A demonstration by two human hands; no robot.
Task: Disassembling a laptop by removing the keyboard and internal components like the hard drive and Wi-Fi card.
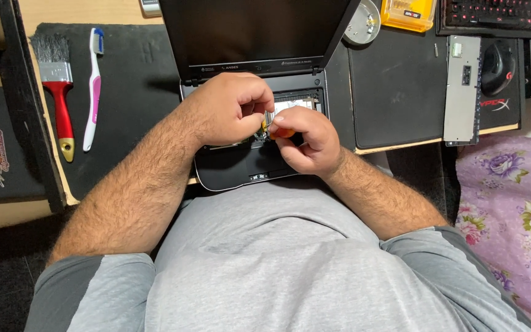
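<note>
A small black laptop (228,172) lies open on the desk edge, its keyboard removed so the inner boards (296,103) show. My right hand (308,138) grips a small orange-handled screwdriver (281,132), its tip down inside the open chassis. My left hand (232,107) is curled over the chassis right beside it, fingertips pinched near the screwdriver shaft; what they pinch is hidden. The laptop's dark screen (253,31) tilts back behind both hands.
A red-handled paintbrush (59,92) and a pink-and-white toothbrush (93,86) lie on the black mat (130,80) at left. A round metal tin (364,23), yellow bit case (408,13), grey metal panel (462,89), mouse (498,64) and keyboard (499,15) sit at right. Floral cloth (511,215) lower right.
</note>
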